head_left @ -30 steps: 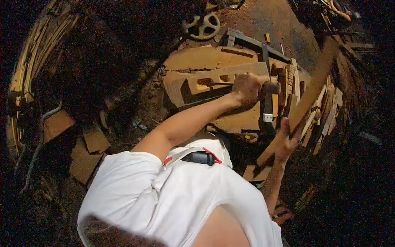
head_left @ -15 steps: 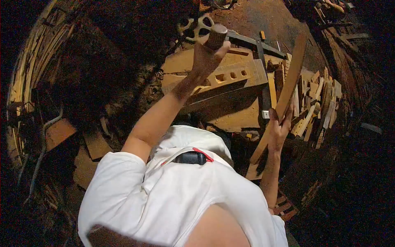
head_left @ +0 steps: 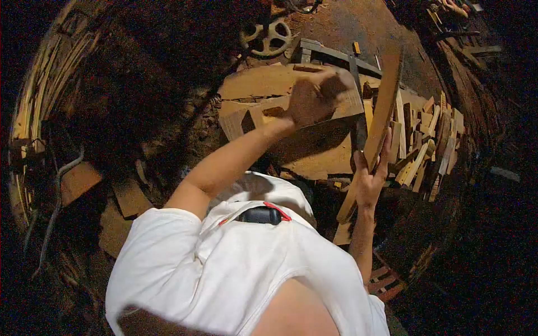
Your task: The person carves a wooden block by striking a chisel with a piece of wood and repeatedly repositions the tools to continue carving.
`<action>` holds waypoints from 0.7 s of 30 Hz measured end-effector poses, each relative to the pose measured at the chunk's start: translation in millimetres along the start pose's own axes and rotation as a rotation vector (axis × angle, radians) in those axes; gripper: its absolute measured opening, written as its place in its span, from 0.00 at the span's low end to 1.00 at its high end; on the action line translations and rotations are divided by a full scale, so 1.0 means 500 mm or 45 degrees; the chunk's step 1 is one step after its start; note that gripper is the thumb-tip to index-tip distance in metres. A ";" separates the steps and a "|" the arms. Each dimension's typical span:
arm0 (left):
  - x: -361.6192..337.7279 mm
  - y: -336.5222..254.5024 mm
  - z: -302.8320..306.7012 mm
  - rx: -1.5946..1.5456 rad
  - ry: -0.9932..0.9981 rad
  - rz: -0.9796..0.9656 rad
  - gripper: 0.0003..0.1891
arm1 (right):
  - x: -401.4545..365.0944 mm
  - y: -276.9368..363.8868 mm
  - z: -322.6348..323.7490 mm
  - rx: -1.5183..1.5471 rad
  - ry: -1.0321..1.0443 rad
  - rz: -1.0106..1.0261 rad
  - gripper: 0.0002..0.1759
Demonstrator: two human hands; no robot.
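My left hand [head_left: 309, 103], blurred by motion, is closed round a dark cylindrical object [head_left: 335, 84] just above a thick wooden block [head_left: 354, 101]. The hand covers part of the block, and rectangular cuts show at its left. My right hand [head_left: 369, 185] grips a long, narrow wooden board [head_left: 385, 101] between thumb and fingers near its lower part. The board stands out steeply to the right of the block, its top end pointing away from me. A dark metal bar [head_left: 355, 73] lies between block and board.
Many cut wood pieces [head_left: 431, 140] are piled right of the board. A spoked wheel [head_left: 266, 39] and a grey beam [head_left: 342, 57] are beyond the block. Long thin strips [head_left: 45, 101] stand at the far left, near a bent metal rod [head_left: 56, 196].
My left hand has come down and to the right with the dark object, from above the block to close over it. My right hand and the board have shifted slightly left, the board tilting more upright.
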State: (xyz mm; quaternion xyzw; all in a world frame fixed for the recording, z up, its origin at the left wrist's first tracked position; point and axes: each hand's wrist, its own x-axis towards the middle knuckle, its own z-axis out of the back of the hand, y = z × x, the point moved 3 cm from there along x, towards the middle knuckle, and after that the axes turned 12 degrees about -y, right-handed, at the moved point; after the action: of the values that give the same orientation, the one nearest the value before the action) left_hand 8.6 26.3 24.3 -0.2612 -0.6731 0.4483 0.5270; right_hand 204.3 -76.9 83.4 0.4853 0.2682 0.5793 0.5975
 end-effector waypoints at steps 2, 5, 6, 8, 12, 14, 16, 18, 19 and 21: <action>-0.020 -0.009 -0.025 0.072 0.107 -0.082 0.10 | 0.001 0.024 0.001 0.040 -0.010 -0.056 0.46; -0.044 -0.046 -0.044 0.322 0.184 -0.099 0.12 | -0.011 -0.005 0.035 0.041 -0.097 -0.063 0.46; -0.048 -0.048 -0.045 0.320 0.196 -0.036 0.12 | -0.026 -0.026 0.071 -0.287 -0.206 0.039 0.39; -0.047 -0.044 -0.041 0.321 0.258 0.068 0.13 | -0.043 -0.053 0.085 -0.616 -0.310 0.142 0.33; -0.041 -0.037 -0.039 0.271 0.137 -0.019 0.12 | -0.030 -0.027 0.040 -0.415 0.205 0.118 0.33; -0.038 -0.032 -0.046 0.300 0.187 0.014 0.13 | -0.019 0.041 0.003 -0.320 0.088 0.176 0.35; -0.040 -0.041 -0.037 0.357 0.156 -0.003 0.13 | -0.019 0.065 0.006 -0.291 -0.073 0.306 0.40; -0.043 -0.048 -0.037 0.374 0.209 0.058 0.13 | -0.035 0.038 0.029 -0.171 -0.117 0.170 0.41; -0.042 -0.046 -0.040 0.368 0.215 0.055 0.13 | -0.038 0.025 0.037 -0.048 -0.177 0.046 0.42; -0.043 -0.035 -0.048 0.431 0.280 0.078 0.14 | -0.027 0.006 0.021 -0.079 -0.001 0.035 0.42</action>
State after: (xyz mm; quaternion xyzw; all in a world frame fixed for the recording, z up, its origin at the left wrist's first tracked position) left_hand 40.2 8.3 30.3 -0.2366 -0.5182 0.5397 0.6199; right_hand 209.6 -93.0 86.7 0.4704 0.2431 0.5952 0.6045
